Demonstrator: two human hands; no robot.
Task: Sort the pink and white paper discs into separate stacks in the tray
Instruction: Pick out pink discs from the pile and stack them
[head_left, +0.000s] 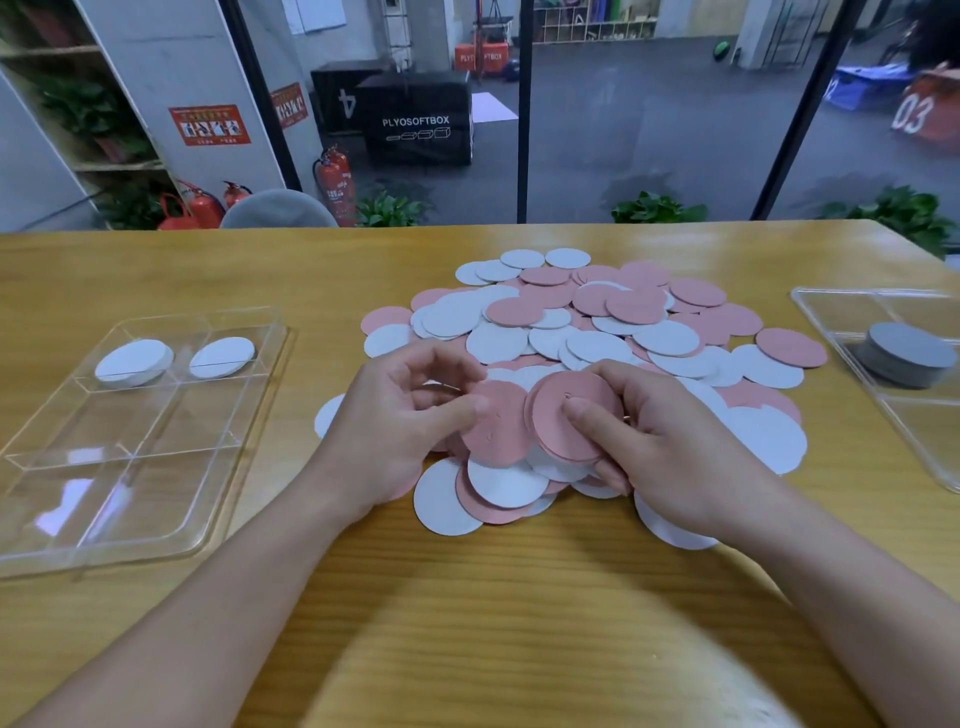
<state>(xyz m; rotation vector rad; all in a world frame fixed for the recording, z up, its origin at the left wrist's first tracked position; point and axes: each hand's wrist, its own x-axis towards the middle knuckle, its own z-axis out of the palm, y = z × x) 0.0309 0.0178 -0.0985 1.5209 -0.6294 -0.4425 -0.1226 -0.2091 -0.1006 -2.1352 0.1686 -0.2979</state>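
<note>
While your right hand (644, 441) pinches a small pink stack (571, 415) to collect one colour, your left hand (400, 415) pinches another pink disc (493, 426) off the mixed pile (597, 322); white stacks (134, 362) sit in the left tray (156, 499).

**Edges and hands keep plenty out of sight**

The right tray (831, 306) runs off the picture's right edge, its grey stack (906, 358) smeared by blur. The left tray (156, 540) slips past the left edge. The left hand (395, 426) and right hand (670, 447) cover part of the disc pile (597, 332), so what lies beneath can't be told. How many pink discs (571, 421) the right hand holds is unclear.
</note>
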